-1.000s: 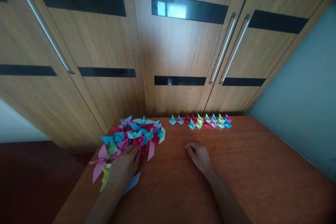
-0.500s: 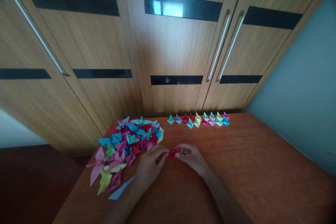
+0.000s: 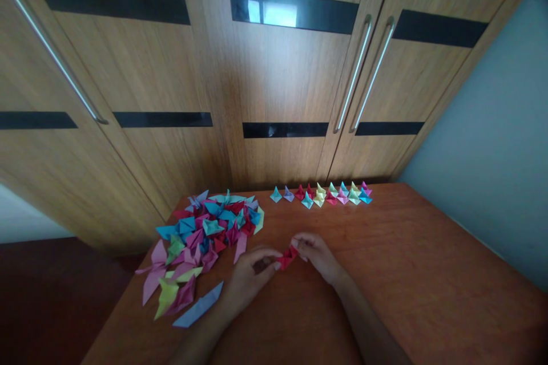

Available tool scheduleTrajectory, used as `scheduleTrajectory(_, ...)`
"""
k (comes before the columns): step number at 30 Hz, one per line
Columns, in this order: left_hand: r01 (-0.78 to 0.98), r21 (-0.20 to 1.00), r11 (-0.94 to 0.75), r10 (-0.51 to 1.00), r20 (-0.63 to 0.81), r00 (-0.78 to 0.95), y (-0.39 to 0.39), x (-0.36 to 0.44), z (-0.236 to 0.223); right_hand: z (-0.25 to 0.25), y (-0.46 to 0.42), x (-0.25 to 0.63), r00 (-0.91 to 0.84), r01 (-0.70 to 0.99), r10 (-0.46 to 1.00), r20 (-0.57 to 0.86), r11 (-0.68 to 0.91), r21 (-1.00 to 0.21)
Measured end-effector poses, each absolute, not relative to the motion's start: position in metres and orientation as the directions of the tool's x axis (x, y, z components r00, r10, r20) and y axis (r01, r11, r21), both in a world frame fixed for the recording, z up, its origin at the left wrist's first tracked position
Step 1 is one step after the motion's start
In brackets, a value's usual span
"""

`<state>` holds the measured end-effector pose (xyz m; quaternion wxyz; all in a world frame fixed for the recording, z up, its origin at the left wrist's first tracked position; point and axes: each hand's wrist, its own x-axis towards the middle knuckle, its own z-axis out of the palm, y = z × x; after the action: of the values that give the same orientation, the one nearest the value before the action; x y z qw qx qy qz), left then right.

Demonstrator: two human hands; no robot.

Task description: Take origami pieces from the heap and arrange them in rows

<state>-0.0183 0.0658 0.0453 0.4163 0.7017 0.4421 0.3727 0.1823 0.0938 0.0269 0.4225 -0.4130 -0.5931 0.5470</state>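
Person's left hand: fingers nearly closed, pinching red folded paper at its 8 o'clock end. Right hand: likewise, 2 o'clock end. From it: paper pile, 9–10 o'clock; small figures, 1 o'clock.

The one view looks out from the person's head, facing forward and down across the bench, with the left hand and right hand near, below its middle, while cupboard doors farther off fill most of its upper part
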Motion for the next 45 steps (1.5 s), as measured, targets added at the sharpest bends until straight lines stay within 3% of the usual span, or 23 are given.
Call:
scheduleTrajectory(5, 0.345, 0.89, -0.298, 0.931, 0.191, 0.311, 0.077, -0.005, 0.046, 0.018, 0.103, 0.19, -0.148, 0.049, 0.987, 0.07, 0.078, -0.996)
scheduleTrajectory(10, 0.537, 0.738, -0.409, 0.912, 0.314, 0.264, 0.106, 0.019, 0.035, 0.0, 0.117, 0.207, 0.082, 0.405, 0.966, 0.246, 0.194, -0.894)
scheduleTrajectory(13, 0.631, 0.64, -0.438, 0.897, 0.354, 0.264, 0.129, 0.035, 0.028, -0.004, 0.119, 0.211, 0.077, 0.556, 0.953, 0.294, 0.204, -0.806)
scheduleTrajectory(17, 0.666, 0.602, -0.44, 0.894, 0.363, 0.263, 0.157, 0.054, 0.022, 0.0, 0.116, 0.209, 0.042, 0.647, 0.962, 0.269, 0.179, -0.741)
scheduleTrajectory(28, 0.744, 0.547, -0.384, 0.914, 0.34, 0.221, 0.197, 0.073, 0.013, 0.0, 0.117, 0.207, 0.041, 0.714, 0.973, 0.227, 0.13, -0.688)
scheduleTrajectory(45, 0.72, 0.553, -0.418, 0.895, 0.385, 0.224, 0.209, 0.081, 0.01, 0.003, 0.115, 0.206, 0.03, 0.759, 0.975, 0.221, 0.122, -0.64)
